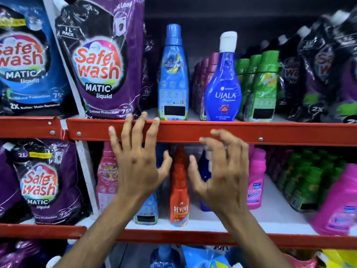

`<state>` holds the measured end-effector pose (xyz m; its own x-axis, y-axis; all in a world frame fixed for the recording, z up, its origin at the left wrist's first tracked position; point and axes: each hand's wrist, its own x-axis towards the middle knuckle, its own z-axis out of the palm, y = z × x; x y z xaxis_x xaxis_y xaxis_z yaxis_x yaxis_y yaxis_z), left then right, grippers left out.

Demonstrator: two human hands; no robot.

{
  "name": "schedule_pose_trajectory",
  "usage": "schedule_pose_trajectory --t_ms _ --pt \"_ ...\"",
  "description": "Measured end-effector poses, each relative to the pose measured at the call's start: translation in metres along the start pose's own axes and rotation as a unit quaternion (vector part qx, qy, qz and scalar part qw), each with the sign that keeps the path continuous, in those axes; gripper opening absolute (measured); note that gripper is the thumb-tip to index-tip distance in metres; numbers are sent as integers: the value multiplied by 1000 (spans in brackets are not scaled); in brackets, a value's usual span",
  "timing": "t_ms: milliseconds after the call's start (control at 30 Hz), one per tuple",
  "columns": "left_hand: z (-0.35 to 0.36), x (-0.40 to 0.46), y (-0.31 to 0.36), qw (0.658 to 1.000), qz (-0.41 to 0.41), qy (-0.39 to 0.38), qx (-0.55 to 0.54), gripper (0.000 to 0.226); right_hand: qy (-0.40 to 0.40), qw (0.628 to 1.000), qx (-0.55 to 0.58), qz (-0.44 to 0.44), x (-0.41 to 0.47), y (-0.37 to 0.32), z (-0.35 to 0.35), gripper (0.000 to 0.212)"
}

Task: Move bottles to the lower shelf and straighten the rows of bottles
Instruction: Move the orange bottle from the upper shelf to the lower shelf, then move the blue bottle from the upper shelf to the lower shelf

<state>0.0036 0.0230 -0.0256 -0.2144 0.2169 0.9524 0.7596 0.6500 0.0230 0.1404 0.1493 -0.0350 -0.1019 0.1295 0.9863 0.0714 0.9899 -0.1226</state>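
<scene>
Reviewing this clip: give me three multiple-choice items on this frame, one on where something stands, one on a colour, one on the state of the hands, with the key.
1. Where does the red Revive bottle stand?
A. On the upper shelf beside the Ujala bottle
B. On the lower shelf, seen between the two hands
C. In the left hand

2. What colour is the cap of the blue Ujala bottle?
A. White
B. Green
C. Red

3. What are the hands doing?
A. Each grips a bottle
B. Both are open, fingers spread, holding nothing
C. Only one is in view

Key: 1 B, it stands on the white lower shelf board between the hands. 2 A, a white cap tops the bottle. 3 B, left hand and right hand are both empty with spread fingers.
</scene>
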Motion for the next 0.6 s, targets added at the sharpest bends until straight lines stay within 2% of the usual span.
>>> schedule_pose_trajectory --t_ms 100,233,467,600 --pt "0 0 18 1000 8 2 -8 82 34 998 -51 -7 38 1 -8 41" --pt "2 5 40 999 51 4 -12 84 30 994 -88 52 82 7 -10 58" --pt "12 12 52 996 83 -22 -5 85 -106 978 -105 146 116 21 4 105" --pt "15 11 50 996 91 -20 0 88 -67 984 -66 151 121 25 1 105"
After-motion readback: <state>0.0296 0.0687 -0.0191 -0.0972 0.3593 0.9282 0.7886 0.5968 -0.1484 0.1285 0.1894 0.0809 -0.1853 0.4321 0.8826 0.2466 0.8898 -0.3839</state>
